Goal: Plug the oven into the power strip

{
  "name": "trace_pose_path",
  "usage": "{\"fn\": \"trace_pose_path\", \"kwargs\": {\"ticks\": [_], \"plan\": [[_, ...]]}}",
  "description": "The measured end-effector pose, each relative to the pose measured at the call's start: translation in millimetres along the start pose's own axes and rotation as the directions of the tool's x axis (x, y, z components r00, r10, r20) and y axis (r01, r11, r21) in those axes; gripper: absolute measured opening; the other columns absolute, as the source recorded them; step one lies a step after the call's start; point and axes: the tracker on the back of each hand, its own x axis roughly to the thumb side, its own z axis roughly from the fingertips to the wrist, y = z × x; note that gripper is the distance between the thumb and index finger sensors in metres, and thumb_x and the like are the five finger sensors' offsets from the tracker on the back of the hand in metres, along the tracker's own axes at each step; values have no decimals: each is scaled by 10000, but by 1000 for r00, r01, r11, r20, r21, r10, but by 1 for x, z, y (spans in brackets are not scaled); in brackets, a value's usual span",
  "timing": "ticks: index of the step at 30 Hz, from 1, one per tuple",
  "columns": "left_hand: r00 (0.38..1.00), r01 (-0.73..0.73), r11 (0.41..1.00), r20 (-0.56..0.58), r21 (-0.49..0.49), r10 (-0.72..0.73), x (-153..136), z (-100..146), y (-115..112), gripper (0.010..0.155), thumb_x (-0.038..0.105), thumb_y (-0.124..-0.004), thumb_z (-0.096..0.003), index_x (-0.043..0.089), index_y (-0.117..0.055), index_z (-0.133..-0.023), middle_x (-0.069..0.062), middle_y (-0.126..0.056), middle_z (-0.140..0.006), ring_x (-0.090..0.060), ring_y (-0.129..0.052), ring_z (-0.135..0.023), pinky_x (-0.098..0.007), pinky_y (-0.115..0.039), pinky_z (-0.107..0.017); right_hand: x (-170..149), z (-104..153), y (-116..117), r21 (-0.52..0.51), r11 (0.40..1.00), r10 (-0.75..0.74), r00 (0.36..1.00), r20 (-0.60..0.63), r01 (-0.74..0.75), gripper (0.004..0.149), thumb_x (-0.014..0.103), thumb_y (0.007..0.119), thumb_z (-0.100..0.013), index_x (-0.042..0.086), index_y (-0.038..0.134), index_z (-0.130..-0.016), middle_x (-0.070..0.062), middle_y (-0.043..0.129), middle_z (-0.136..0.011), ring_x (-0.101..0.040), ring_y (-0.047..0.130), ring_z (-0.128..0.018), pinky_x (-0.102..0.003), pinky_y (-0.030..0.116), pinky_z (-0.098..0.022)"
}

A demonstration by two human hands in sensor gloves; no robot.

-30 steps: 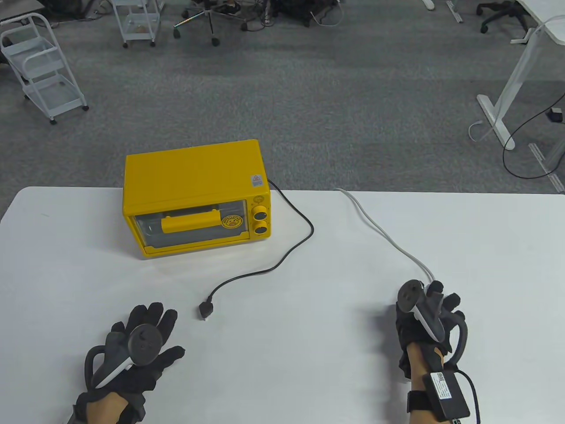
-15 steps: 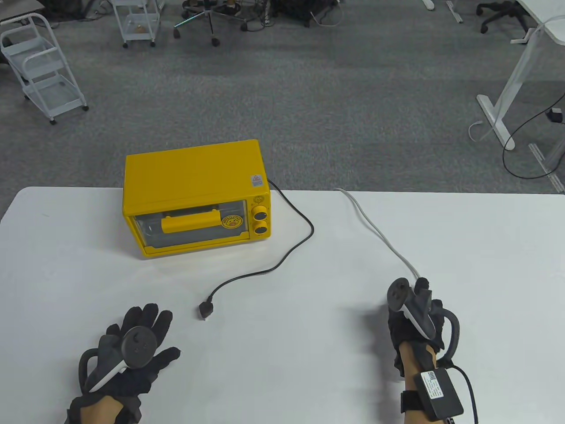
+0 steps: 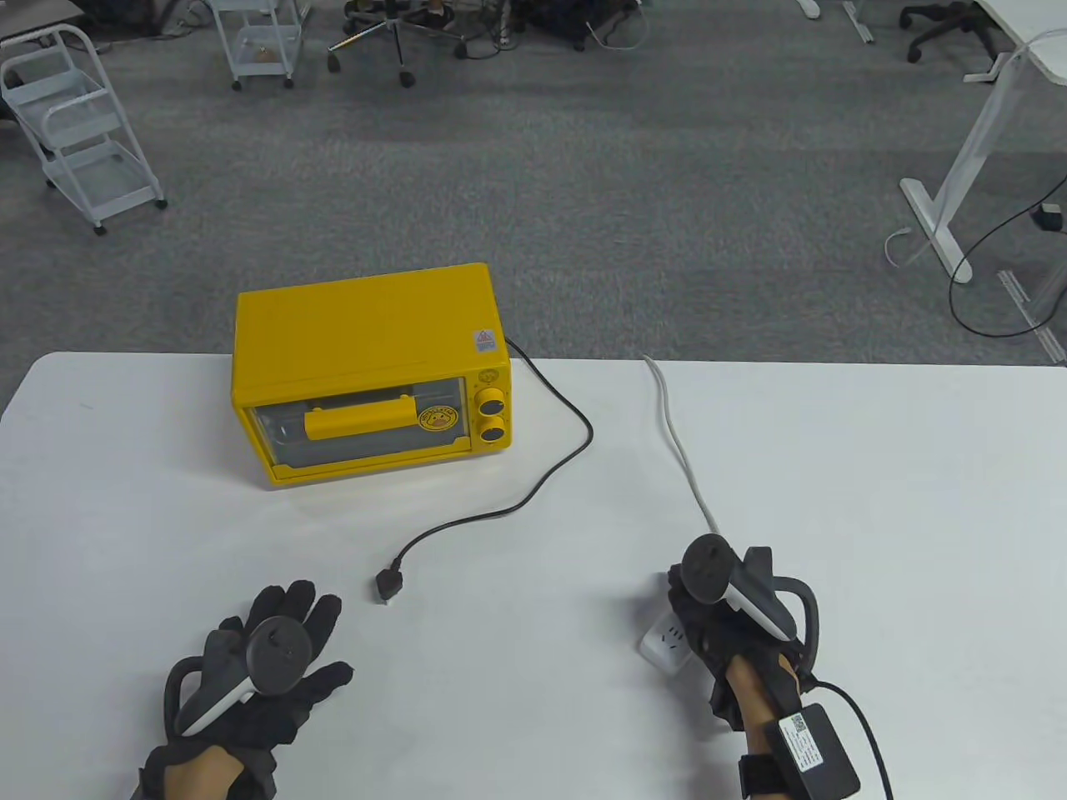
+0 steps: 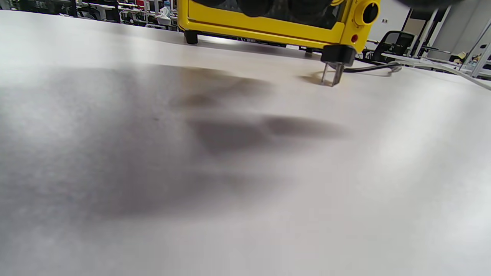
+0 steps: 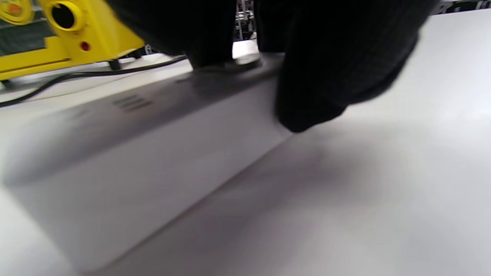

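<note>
The yellow oven [image 3: 367, 375] stands at the back left of the white table [image 3: 533, 733]. Its black cord [image 3: 550, 483] curves to a black plug [image 3: 389, 585] lying free on the table. My left hand [image 3: 283, 642] is open with fingers spread, just front-left of the plug and apart from it. The left wrist view shows the plug [image 4: 334, 57] with its prongs down, in front of the oven [image 4: 276, 23]. My right hand [image 3: 717, 612] grips the white power strip [image 3: 665, 642], which is mostly hidden under the hand. In the right wrist view my fingers [image 5: 330, 65] wrap over the strip [image 5: 134, 153].
The strip's white cable [image 3: 679, 450] runs from my right hand to the table's far edge. Beyond the table are grey carpet, white carts [image 3: 83, 125], office chairs and a desk leg [image 3: 959, 183].
My right hand has moved left and toward the front edge with the power strip, and the white cable has swung left with it. My left hand shifted only slightly.
</note>
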Motion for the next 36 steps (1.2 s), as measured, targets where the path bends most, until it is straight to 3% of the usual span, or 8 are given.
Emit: {"fn": "trace_pose_path", "kwargs": {"ticks": [5, 8, 17, 24, 29, 32, 36], "plan": [[1000, 12, 1000, 17, -22, -11, 8, -3, -3, 875, 690, -534, -350, 410, -380, -1165, 45, -239, -1322, -356, -252, -1217, -704, -330, -800, 28, 12, 5, 82, 997, -15, 993, 114, 6, 574, 186, 748, -500, 231, 633, -1060, -237, 696, -1066, -273, 1025, -624, -307, 937, -454], [1000, 20, 999, 20, -34, -19, 10, -4, -5, 873, 688, -536, -352, 408, -382, -1164, 45, -238, -1322, -355, -254, -1217, -703, -332, -801, 49, 19, 9, 136, 990, 15, 983, 183, -40, 648, 151, 787, -481, 197, 546, -1081, -237, 638, -1090, -267, 1013, -683, -302, 935, -503], [1000, 13, 999, 8, -41, -13, 6, -4, -4, 854, 674, -554, -369, 405, -388, -1162, 47, -249, -1320, -354, -270, -1216, -697, -346, -802, 83, 27, 14, 101, 989, 77, 962, 262, -106, 703, 202, 845, -455, 96, 539, -1078, -273, 681, -1043, -207, 1065, -644, -247, 972, -473], [999, 45, 999, 28, -8, -45, 15, -6, -6, 810, 612, -639, -414, 391, -400, -1156, 59, -288, -1315, -344, -321, -1215, -691, -375, -803, 104, 33, 17, 1, 987, 151, 942, 301, -158, 696, 363, 875, -399, 115, 704, -1027, -221, 864, -902, -147, 1094, -517, -241, 976, -369], [993, 109, 992, 46, 59, -112, 27, -13, -3, 710, 488, -675, -489, 407, -403, -1140, 136, -339, -1305, -327, -373, -1219, -685, -394, -809, 139, 42, 26, -47, 982, 187, 924, 333, -182, 686, 477, 856, -376, 183, 771, -990, -154, 954, -787, -117, 1100, -400, -230, 964, -283], [988, 130, 983, 68, 129, -140, 37, -22, 7, 645, 404, -673, -522, 417, -456, -1130, 160, -390, -1300, -315, -409, -1221, -685, -404, -812, 163, 48, 29, -45, 971, 236, 915, 327, -234, 681, 487, 843, -377, 205, 758, -991, -136, 963, -774, -113, 1097, -399, -229, 961, -284], [956, 272, 946, 64, 175, -286, 55, -44, 21, 611, 292, -684, -534, 449, -520, -1101, 215, -422, -1281, -296, -421, -1225, -676, -406, -821, 181, 48, 32, -43, 972, 234, 921, 310, -232, 679, 490, 836, -375, 228, 747, -995, -124, 958, -776, -115, 1087, -421, -235, 956, -299]]}}
